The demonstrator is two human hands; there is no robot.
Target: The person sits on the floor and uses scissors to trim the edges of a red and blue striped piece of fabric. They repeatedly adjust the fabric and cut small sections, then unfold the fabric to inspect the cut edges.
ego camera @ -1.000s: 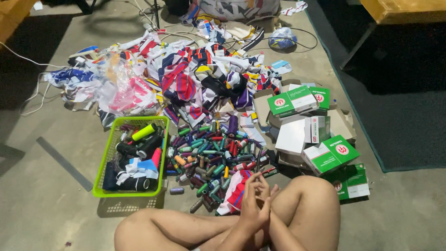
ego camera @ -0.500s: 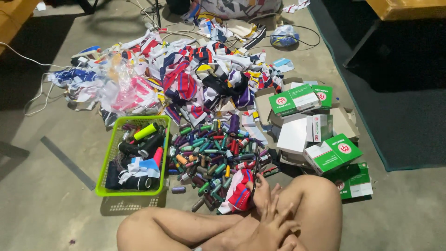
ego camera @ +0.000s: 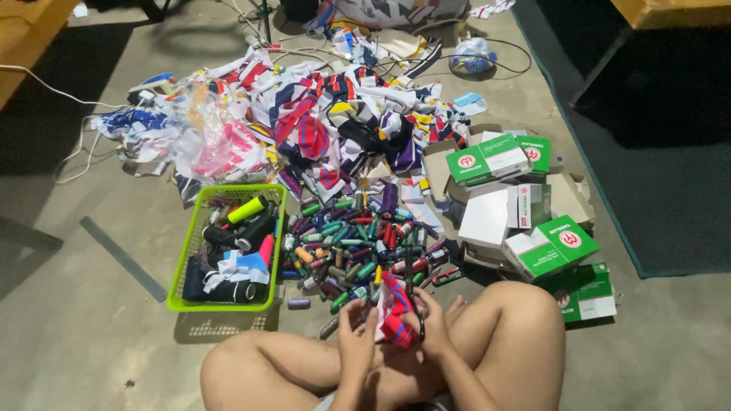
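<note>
At the near edge of the floor, a red, white and blue fabric scrap (ego camera: 392,316) is gripped between the left hand (ego camera: 356,335) and right hand (ego camera: 432,327), with dark scissors (ego camera: 415,304) seemingly in the right, so a steady, taut hold is called for.

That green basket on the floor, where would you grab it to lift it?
Probably by the long side rims of the green basket, one hand on each, coming from above. It sits flat and open-topped, heaped with spools and cloth, so a two-sided hold should keep it level. Its left rim is free; loose spools crowd the right one.
</note>
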